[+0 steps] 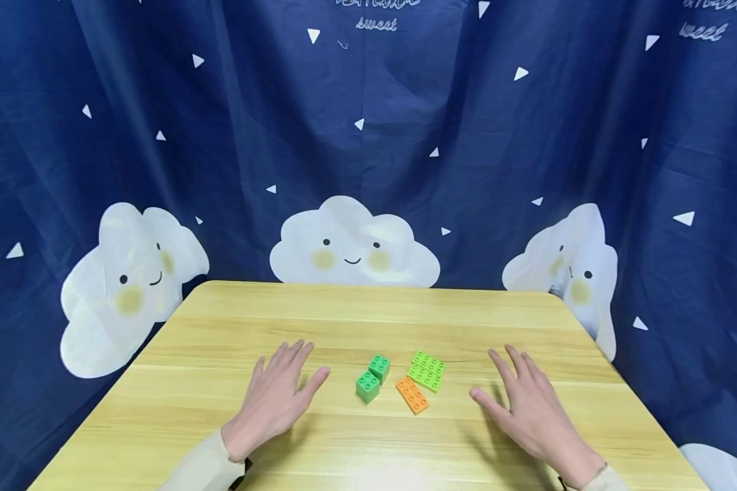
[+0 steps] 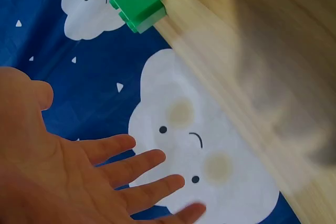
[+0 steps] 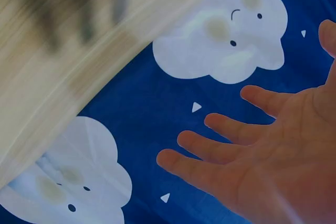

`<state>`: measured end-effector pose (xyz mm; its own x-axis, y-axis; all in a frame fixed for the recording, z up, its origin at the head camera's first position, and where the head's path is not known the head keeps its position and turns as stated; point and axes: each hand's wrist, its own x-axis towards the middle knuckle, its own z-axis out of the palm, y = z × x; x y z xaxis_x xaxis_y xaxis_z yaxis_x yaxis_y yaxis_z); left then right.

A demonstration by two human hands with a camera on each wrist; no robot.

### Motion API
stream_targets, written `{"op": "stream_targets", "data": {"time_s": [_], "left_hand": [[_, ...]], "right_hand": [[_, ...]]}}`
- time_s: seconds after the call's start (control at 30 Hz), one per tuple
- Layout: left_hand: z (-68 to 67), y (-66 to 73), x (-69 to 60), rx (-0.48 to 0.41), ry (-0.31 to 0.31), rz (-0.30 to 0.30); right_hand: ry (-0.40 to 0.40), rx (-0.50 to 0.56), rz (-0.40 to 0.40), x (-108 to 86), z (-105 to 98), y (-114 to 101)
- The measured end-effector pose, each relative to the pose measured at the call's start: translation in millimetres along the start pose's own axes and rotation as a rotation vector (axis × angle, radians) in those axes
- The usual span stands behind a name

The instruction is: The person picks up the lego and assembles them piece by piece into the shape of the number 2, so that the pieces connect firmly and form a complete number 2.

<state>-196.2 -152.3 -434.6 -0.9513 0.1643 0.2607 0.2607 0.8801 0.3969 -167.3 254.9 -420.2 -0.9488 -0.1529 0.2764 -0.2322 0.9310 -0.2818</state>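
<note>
Two dark green blocks (image 1: 368, 387) (image 2: 137, 1) stand corner to corner near the table's middle. Right of them lie a flat orange brick (image 1: 412, 395) and a light green studded piece (image 1: 426, 371), the orange one close to its lower left corner. My left hand (image 1: 276, 402) (image 2: 105, 182), fingers spread, is held above the table left of the dark green blocks, touching none. On the other side, my right hand (image 1: 531, 412) (image 3: 262, 150) is over the table right of the light green piece, fingers apart and holding nothing.
The wooden table (image 1: 221, 327) has rounded far corners. Behind it and at both sides hangs a dark blue curtain (image 1: 319, 102) with white triangles and smiling clouds. Shadows of the hands fall on the tabletop.
</note>
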Motion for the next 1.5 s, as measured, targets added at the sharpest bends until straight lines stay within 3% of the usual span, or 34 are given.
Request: {"op": "stream_targets", "data": {"time_s": [0.43,0.83,1.13,1.4,1.5], "left_hand": [[10.7,20.9,18.9,-0.07,0.015,0.069],[20.2,34.6,28.0,-0.12,0.05,0.14],[29.5,40.8,34.8,-0.158,0.087,0.181],[33.8,44.1,36.8,-0.227,-0.016,0.134],[35.6,44.4,37.1,-0.243,-0.035,0.143]], "right_hand": [[0.06,0.024,-0.087,14.5,6,-12],[0.0,0.04,-0.084,23.5,19,-30],[-0.107,0.142,-0.051,29.4,29,-39],[-0.113,0.122,-0.057,35.9,37,-44],[-0.11,0.124,-0.065,38.5,41,-47]]}}
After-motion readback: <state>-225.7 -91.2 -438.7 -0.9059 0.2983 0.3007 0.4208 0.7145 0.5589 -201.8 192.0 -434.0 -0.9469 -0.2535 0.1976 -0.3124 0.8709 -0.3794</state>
